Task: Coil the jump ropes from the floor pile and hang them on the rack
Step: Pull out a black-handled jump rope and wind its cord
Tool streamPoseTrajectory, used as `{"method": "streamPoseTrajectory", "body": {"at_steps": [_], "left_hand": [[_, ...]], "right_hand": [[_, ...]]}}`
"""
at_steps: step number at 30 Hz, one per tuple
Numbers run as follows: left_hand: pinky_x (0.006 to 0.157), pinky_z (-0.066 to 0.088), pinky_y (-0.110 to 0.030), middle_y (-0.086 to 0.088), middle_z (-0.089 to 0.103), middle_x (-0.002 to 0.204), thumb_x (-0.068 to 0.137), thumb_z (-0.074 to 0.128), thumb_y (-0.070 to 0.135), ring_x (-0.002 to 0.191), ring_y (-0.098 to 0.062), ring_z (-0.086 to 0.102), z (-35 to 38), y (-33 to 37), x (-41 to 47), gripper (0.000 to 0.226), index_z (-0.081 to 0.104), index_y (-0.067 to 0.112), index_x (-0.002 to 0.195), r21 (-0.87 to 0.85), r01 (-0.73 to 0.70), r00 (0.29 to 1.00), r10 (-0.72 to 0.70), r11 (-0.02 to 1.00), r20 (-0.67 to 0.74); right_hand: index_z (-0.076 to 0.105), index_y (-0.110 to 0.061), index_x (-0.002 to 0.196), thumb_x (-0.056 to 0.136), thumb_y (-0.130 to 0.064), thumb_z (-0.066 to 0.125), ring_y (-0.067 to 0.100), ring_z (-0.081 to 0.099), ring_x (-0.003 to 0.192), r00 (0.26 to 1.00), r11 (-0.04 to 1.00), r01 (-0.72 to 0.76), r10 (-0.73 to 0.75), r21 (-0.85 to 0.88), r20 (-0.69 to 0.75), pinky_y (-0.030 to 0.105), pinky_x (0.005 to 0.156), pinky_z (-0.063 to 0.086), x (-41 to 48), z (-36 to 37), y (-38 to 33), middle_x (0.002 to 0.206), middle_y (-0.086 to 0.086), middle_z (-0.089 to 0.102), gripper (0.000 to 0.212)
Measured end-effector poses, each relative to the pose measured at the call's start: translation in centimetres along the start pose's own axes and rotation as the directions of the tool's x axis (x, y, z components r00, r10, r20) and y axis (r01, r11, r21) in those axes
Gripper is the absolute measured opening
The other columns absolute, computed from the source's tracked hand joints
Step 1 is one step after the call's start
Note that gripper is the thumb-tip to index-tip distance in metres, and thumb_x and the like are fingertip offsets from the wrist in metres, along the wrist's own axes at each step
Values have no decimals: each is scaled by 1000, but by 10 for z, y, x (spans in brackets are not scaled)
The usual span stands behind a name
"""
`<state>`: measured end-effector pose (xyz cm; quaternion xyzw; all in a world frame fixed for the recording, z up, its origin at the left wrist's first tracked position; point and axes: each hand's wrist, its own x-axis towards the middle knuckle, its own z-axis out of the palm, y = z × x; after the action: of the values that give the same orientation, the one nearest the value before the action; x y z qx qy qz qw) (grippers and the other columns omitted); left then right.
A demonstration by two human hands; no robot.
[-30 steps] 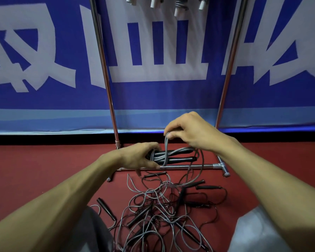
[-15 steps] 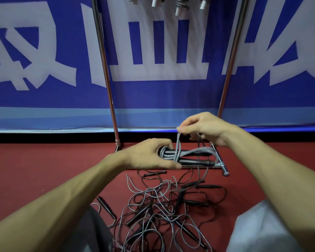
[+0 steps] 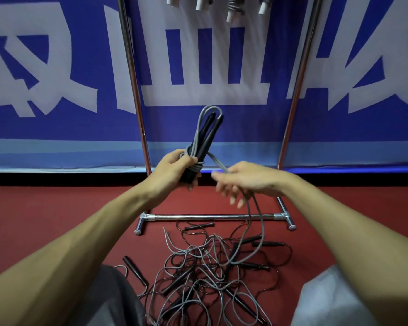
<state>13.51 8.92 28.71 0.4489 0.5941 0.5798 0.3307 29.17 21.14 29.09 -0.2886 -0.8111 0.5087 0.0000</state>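
Note:
My left hand [image 3: 174, 169] grips a coiled grey jump rope [image 3: 206, 132] with black handles, standing nearly upright in front of the blue banner. Grey cord is wound round the bundle's lower part. A strand runs from that wrap to my right hand [image 3: 243, 182], which holds the loose cord; the cord hangs from its fingers down to the floor. A tangled pile of jump ropes [image 3: 210, 269] with black handles lies on the red floor between my knees. The metal rack [image 3: 212, 217] stands behind the pile, its base bar on the floor.
Several hung ropes with white handle ends [image 3: 231, 10] show at the top between the rack's two uprights [image 3: 133, 90]. A blue banner with white lettering [image 3: 57, 78] covers the wall behind. My knees in grey fabric [image 3: 327, 300] flank the pile.
My left hand has raised the bundle and turned it from lying sideways to nearly upright. My right hand has dropped from above the bundle to its right, drawing the cord out.

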Motion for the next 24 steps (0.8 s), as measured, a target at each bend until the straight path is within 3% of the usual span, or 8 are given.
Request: {"method": "streamPoseTrajectory", "body": {"at_steps": [4, 8, 11, 14, 16, 19, 21, 24], "left_hand": [[49, 43, -27, -13, 59, 70, 99, 43, 11, 55, -25, 54, -12, -5, 6, 31, 46, 23, 127, -138, 56, 993, -70, 989, -94], [47, 44, -25, -12, 58, 72, 98, 45, 10, 55, -25, 53, -19, -10, 9, 29, 53, 20, 124, -62, 80, 987, -88, 995, -135], [48, 45, -27, -9, 59, 74, 98, 50, 10, 56, -23, 54, -26, -21, 12, 26, 50, 10, 124, 79, 119, 972, -100, 990, -213], [50, 44, -28, -9, 61, 76, 97, 57, 13, 57, -20, 56, -34, -32, 13, 28, 50, 9, 123, 259, 157, 975, -107, 953, -197], [52, 47, -26, -10, 64, 83, 93, 64, 14, 64, -22, 60, -38, -35, 11, 31, 52, 13, 121, 471, 117, 988, -56, 874, -141], [75, 49, -29, -5, 68, 103, 84, 75, 17, 89, -21, 64, -38, -36, 8, 43, 59, 16, 123, 810, 15, 1000, -11, 586, -10], [71, 42, -25, 1, 64, 98, 84, 74, 17, 84, -16, 58, -33, -34, 5, 41, 56, 16, 120, 869, -48, 994, -63, 492, 91], [56, 35, -22, -4, 56, 85, 81, 67, 6, 63, -15, 47, -23, -32, 1, 32, 50, 11, 108, 859, -212, 959, -68, 466, 273]], "right_hand": [[55, -17, 77, 90, -31, 67, 14, 60, 61, 983, 858, -78, 152, -508, 107, 27, 56, 45, 0, 0, 11, 69, 1, 57, 23], [56, -11, 96, 95, -23, 60, 17, 61, 55, 993, 832, -44, 95, -553, 64, 29, 58, 51, -4, 4, 2, 73, 2, 56, 12], [52, -17, 110, 94, -29, 60, 15, 56, 67, 998, 711, 58, -22, -701, 60, 29, 65, 48, -9, 10, -9, 79, -3, 53, 21], [51, -20, 111, 94, -23, 60, 19, 60, 77, 987, 704, 160, -108, -692, 119, 33, 72, 50, -12, 18, -18, 79, -6, 58, 19], [55, -20, 111, 94, -19, 59, 11, 57, 73, 970, 671, 238, -201, -702, 136, 26, 70, 45, -15, 21, -25, 76, -12, 59, 17], [59, -14, 96, 96, -18, 57, 5, 62, 61, 937, 633, 326, -317, -702, 149, 23, 63, 45, -20, 24, -31, 79, -6, 65, 5], [60, -12, 94, 98, -17, 51, 8, 66, 57, 927, 643, 318, -364, -697, 88, 25, 60, 48, -20, 23, -29, 81, -2, 66, 10], [65, -25, 94, 96, -23, 52, 12, 66, 70, 868, 623, 256, -485, -739, -109, 33, 67, 51, -17, 13, -25, 81, -4, 68, 13]]}}
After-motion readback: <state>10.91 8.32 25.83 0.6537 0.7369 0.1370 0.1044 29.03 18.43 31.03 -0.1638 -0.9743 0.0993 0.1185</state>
